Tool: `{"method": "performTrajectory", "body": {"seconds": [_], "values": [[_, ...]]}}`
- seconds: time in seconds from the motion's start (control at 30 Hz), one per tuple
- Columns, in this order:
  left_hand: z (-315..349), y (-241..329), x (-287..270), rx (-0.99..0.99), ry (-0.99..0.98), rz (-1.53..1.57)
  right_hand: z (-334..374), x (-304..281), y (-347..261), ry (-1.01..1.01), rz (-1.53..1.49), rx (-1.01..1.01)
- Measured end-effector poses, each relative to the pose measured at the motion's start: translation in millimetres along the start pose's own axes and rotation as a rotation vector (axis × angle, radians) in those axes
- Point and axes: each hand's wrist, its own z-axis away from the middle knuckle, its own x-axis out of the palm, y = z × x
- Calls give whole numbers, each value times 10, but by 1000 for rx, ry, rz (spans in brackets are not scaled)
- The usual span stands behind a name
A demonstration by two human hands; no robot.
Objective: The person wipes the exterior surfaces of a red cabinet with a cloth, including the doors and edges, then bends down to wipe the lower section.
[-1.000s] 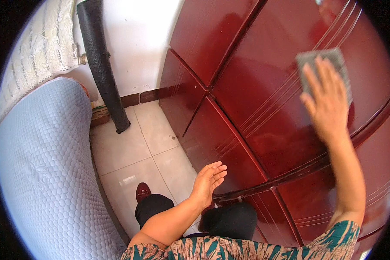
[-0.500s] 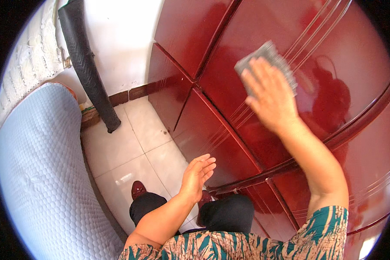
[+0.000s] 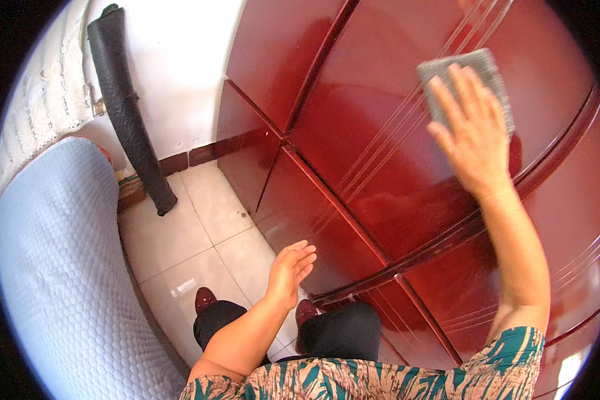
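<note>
My right hand (image 3: 475,143) lies flat over a folded grey cloth (image 3: 499,79), holding it against a glossy dark red cabinet door (image 3: 380,93). Its fingers are stretched over the cloth, whose far and right edges show past them. My left hand (image 3: 289,275) hangs in the air near the cabinet's lower panels. Nothing is in it, and its fingers are extended side by side.
A bed with a light blue quilted cover (image 3: 60,267) stands on the left. Against the white wall (image 3: 173,73) leans a long black roll (image 3: 130,110). Pale floor tiles (image 3: 173,247) lie between bed and cabinet, with my dark red shoes (image 3: 205,299) on them.
My right hand has slid the cloth to the right across the door and slightly up. My left hand has shifted slightly left, along with the whole view.
</note>
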Motion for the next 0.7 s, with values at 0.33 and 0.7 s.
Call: {"method": "performTrajectory", "body": {"seconds": [0.33, 0.7], "values": [[-57, -46, -63, 27, -10, 12, 390, -228, 248, 32, 43, 191], [-154, -130, -138, 46, 12, -6, 1530, 243, -883, -462, -402, -391]]}}
